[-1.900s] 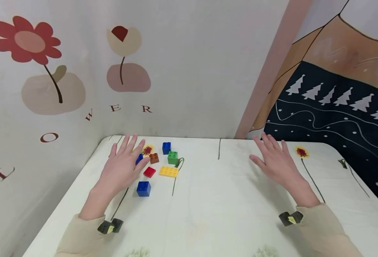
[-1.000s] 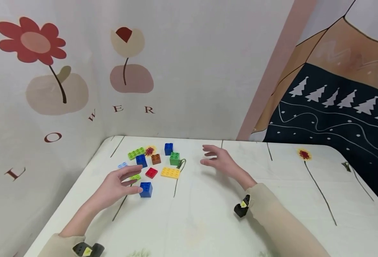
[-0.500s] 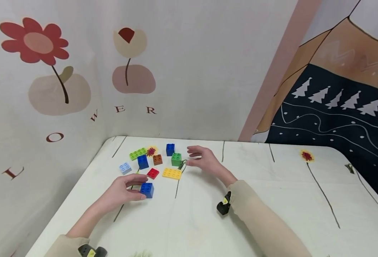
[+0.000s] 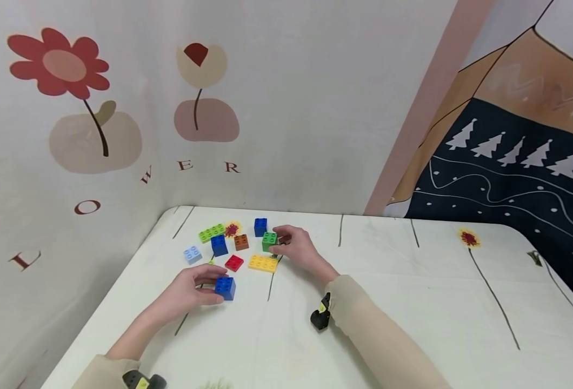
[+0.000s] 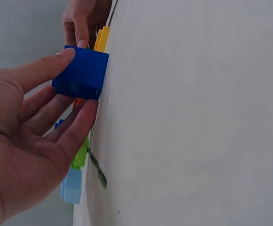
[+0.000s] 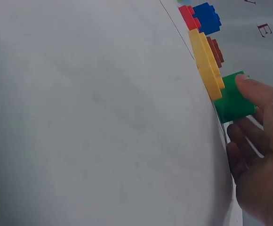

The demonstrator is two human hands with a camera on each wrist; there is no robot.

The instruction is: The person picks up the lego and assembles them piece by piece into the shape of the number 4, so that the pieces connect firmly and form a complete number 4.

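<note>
My left hand [image 4: 213, 284] pinches a dark blue brick [image 4: 226, 288] that sits on the white table [image 4: 413, 302]. The left wrist view shows the thumb on one side of this blue brick [image 5: 82, 73] and fingers on the other. At the right of the brick cluster, my right hand [image 4: 278, 241] grips a green brick [image 4: 268, 240]. In the right wrist view the thumb [image 6: 255, 90] lies on the green brick [image 6: 231, 100], beside a flat yellow plate [image 6: 206, 59]. That yellow plate [image 4: 262, 263] lies between my two hands.
Loose bricks lie behind my hands: red [image 4: 234, 262], brown [image 4: 240, 242], two more blue [image 4: 219, 245] [image 4: 260, 227], lime green [image 4: 211, 233] and light blue [image 4: 191, 254]. Fabric walls close the table's left and back edges. Bare cloth stretches to the right.
Both hands came in from flat and spread apart. The left drew back and closed on the near blue brick. The right swept left across the table onto the green brick.
</note>
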